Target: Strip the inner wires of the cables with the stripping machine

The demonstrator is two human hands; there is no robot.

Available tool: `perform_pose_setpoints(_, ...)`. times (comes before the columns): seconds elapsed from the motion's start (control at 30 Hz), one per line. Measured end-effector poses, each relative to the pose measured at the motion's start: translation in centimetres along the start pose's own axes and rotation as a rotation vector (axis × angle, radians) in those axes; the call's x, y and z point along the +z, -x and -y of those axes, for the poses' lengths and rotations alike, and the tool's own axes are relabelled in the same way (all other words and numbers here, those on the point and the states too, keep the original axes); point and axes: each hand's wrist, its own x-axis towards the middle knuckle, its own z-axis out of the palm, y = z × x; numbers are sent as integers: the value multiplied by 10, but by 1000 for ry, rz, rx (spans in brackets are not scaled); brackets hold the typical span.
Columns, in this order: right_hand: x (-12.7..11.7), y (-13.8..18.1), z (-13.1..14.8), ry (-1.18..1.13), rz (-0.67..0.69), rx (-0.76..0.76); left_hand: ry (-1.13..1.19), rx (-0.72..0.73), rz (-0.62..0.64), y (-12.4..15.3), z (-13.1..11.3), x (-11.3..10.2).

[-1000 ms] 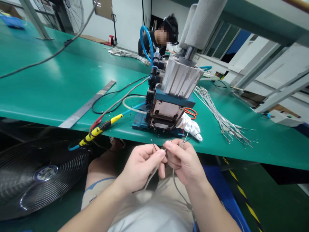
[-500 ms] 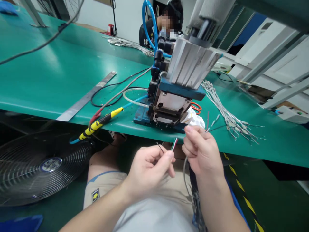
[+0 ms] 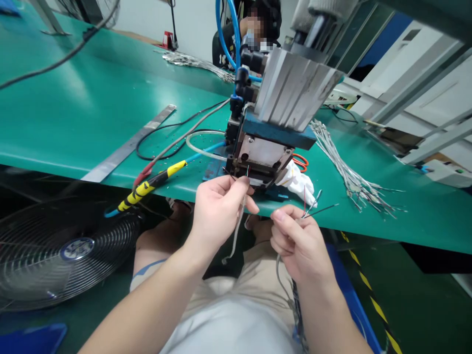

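Observation:
My left hand [image 3: 217, 209] pinches a grey cable [image 3: 236, 231] near its end, and the cable's thin coloured wires reach into the front opening of the pneumatic stripping machine [image 3: 273, 128] on the green bench. Lower and to the right, my right hand [image 3: 298, 243] is closed on a second grey cable [image 3: 282, 275]. Its red, white and dark wire ends [image 3: 313, 204] fan out above my fingers. That cable trails down past my lap.
A pile of grey cables [image 3: 350, 179] lies on the green bench [image 3: 73, 123] right of the machine, beside a white cloth [image 3: 297, 182] and orange-handled scissors [image 3: 300, 161]. A steel ruler [image 3: 125, 147], hoses and a yellow-black cable lie left. A floor fan [image 3: 62, 250] stands at lower left. Another person sits behind.
My left hand has risen from my lap and brought its cable's wire ends up to the machine's opening. My right hand has dropped slightly, still gripping the other cable.

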Motion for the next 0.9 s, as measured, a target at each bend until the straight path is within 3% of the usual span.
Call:
perform_pose_setpoints(0.2,2,1,-5,8,22,15,6,17,-27,0,-4,3)
perform_pose_setpoints(0.4,7,2,-3,43,11,47,-71,73,-140,-1,-6,3)
perform_pose_setpoints(0.9,10,5,-2,72,7,67,20,-11,-131,-3,-10,7)
